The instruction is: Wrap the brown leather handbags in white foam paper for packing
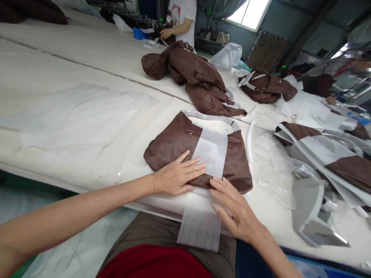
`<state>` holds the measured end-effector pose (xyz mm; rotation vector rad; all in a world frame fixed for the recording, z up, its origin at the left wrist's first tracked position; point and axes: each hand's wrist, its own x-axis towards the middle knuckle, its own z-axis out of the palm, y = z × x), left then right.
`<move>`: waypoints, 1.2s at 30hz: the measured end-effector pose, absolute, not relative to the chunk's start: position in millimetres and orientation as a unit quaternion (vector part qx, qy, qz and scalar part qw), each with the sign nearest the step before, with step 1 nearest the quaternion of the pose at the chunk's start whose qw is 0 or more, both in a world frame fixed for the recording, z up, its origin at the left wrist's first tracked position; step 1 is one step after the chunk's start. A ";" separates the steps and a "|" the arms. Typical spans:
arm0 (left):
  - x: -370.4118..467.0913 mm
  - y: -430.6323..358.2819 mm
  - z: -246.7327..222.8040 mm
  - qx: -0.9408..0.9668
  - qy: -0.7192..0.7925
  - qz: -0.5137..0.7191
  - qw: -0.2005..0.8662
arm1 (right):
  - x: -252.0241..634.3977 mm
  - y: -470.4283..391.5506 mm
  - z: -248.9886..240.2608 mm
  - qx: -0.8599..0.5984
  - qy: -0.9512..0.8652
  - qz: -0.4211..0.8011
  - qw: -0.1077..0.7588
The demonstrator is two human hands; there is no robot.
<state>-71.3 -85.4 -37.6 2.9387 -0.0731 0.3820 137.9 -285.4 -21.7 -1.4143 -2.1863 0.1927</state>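
The left hand (174, 177) lies spread flat on the brown leather handbag (174, 143); the right hand (234, 212), fingers open, rests on its white foam wrap (211, 154). The bag looks soft and floppy (likely slippery leather), best held by its body edges.

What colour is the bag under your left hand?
Brown, with a white wrapping strip across the bag; the left hand rests flat on it. Head view.
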 end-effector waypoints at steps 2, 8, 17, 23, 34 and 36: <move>-73.6 -85.3 -31.0 0.991 -0.041 0.085 0.099 | 122.4 -323.8 -28.1 -0.517 -0.827 0.075 0.206; -73.8 -85.3 -13.9 0.995 -0.047 0.008 0.087 | 108.8 -364.6 -76.4 -0.552 -0.828 0.006 0.094; -71.0 -80.8 -9.4 0.996 -0.047 -0.026 0.065 | 97.9 -330.9 -87.9 -0.509 -0.834 -0.062 0.204; -72.8 -75.3 -0.6 0.993 -0.049 -0.041 0.097 | 58.7 -316.6 -89.1 -0.500 -0.822 -0.047 0.269; -83.9 -75.4 -13.8 0.993 -0.088 -0.002 0.083 | 79.1 -288.9 -6.4 -0.488 -0.829 -0.005 0.273; -85.5 -74.0 -13.9 0.990 -0.098 0.005 0.097 | 91.4 -268.6 8.6 -0.504 -0.812 -0.005 0.294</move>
